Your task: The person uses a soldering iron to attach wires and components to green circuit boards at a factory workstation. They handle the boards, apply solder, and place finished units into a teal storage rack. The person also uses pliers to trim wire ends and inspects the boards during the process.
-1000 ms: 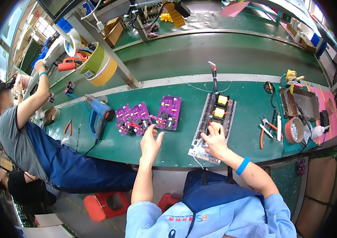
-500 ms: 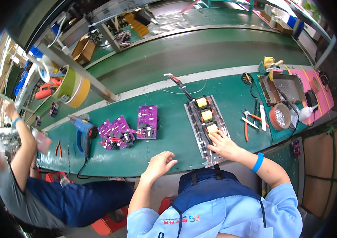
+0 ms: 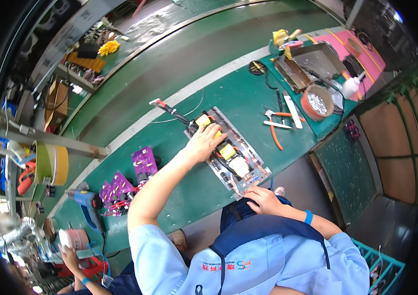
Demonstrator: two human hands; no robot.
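Circuit assembly (image 3: 227, 151): on tabletop (image 3: 241, 101)
Left hand (image 3: 204, 143): over far half, fingers parted, grip unclear
Right hand (image 3: 264, 199): at near end, grip unclear

The long, narrow circuit assembly (image 3: 228, 152) lies on the green bench (image 3: 189, 194), its length running from 11 o'clock to 5 o'clock. Yellow-topped blocks (image 3: 202, 120) line its middle — one partly hidden, the last one paler — between grey edge strips. A dark cable bundle (image 3: 179, 116) with a red-and-white tip (image 3: 158, 103) points toward 10 o'clock.
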